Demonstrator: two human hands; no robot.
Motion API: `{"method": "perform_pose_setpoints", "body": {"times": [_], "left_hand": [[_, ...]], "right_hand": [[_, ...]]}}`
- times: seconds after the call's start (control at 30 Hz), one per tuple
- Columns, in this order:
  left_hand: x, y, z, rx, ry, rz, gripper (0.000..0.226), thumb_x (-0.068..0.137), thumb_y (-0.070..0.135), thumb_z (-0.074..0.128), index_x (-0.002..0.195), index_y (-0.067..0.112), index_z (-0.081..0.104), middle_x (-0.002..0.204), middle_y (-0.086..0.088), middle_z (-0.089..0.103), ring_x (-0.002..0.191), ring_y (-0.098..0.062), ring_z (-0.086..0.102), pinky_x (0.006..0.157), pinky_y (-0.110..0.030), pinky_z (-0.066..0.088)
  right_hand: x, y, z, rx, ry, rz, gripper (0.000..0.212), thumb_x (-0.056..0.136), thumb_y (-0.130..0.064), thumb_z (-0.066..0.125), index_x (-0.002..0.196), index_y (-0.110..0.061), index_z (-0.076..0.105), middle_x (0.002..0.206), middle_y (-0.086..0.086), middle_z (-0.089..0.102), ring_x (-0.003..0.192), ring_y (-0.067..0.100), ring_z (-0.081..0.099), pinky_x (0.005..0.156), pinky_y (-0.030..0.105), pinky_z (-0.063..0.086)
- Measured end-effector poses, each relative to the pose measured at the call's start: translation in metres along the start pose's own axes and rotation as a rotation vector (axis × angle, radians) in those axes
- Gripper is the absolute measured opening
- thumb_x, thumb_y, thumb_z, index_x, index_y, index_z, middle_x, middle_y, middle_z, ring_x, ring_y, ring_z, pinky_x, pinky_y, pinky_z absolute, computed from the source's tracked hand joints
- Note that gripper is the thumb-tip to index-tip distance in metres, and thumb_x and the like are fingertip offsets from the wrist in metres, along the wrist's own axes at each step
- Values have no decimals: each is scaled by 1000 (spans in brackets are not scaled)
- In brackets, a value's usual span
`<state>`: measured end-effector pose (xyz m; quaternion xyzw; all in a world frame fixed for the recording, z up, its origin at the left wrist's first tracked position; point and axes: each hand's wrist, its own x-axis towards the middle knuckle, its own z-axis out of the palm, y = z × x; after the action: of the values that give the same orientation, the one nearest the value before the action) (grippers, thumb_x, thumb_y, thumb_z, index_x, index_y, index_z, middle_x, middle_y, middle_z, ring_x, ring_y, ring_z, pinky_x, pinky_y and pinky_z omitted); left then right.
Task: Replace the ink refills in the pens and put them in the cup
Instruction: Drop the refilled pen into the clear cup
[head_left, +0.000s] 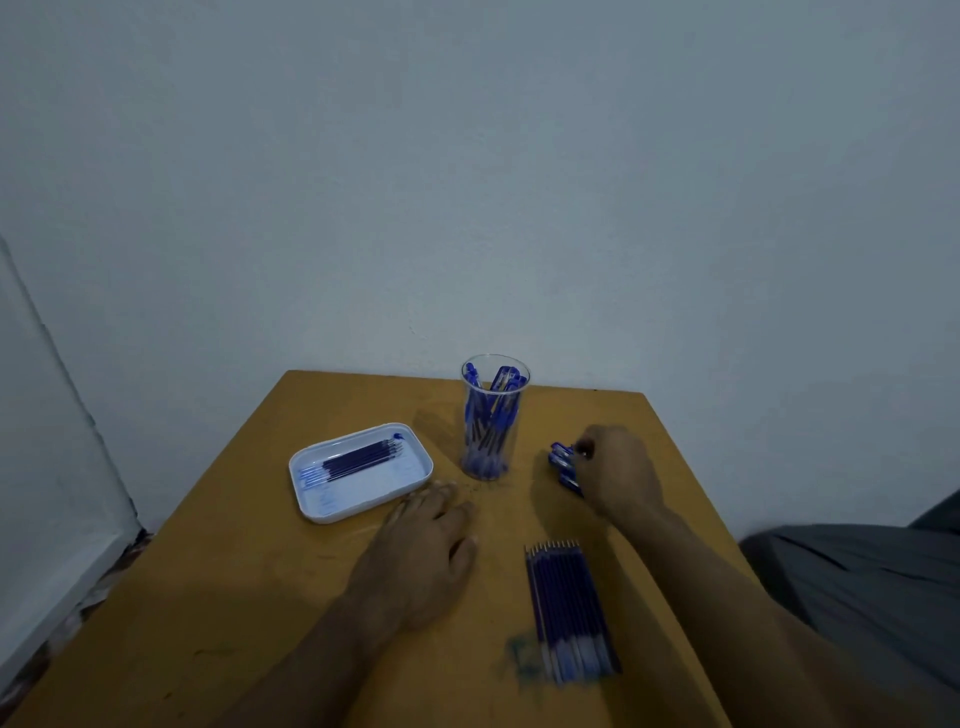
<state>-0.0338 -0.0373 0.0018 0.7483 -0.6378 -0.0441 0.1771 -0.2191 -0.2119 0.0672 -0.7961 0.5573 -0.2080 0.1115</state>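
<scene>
While the right hand (618, 470) closes its grip on the loose pens (565, 464) right of the cup (493, 415), the left hand (426, 551) rests flat, grip empty, on the counter (234, 597). Step in hand: pen pickup. Next, likely separate one pen and open it.

Bare forearms (691, 566); grey garment (872, 577) at rt.

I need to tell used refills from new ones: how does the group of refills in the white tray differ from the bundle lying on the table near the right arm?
The refills in the tray are few and lie slanted inside the white tray; the bundle on the table holds more and lies bare on the wooden table. The tray sits left of the cup, the bundle nearer the camera. Both are thin dark-blue sticks laid side by side.
</scene>
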Motion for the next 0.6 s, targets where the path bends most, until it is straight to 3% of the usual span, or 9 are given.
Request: {"method": "perform_pose_setpoints", "body": {"times": [0.17,0.27,0.43,0.6], "left_hand": [[0,1,0,2,-1,-6,57,102,56,30,154,34,31,166,8,20,153,-9,10,126,-35,11],[0,1,-1,8,2,-6,56,102,55,30,154,34,32,166,8,20,153,-9,11,126,-33,10],[0,2,-1,6,-7,-6,56,102,55,30,154,34,32,166,8,20,153,-9,10,126,-35,11],[0,3,-3,10,-6,-6,54,103,54,30,153,35,33,165,9,20,153,-10,10,125,-34,9]], "right_hand": [[-15,19,18,-147,-15,-77,18,99,-24,60,115,-18,63,106,0,52,83,12,51,74,29,51],[-16,22,25,-173,0,-76,16,100,-24,57,114,-18,60,107,1,52,82,12,50,72,28,47],[-10,23,26,-71,-8,-11,19,97,-21,62,116,-17,63,112,2,55,90,13,54,81,30,52],[-8,21,24,-36,-27,9,15,97,-18,62,112,-18,62,107,-2,54,89,12,53,82,31,52]]}}
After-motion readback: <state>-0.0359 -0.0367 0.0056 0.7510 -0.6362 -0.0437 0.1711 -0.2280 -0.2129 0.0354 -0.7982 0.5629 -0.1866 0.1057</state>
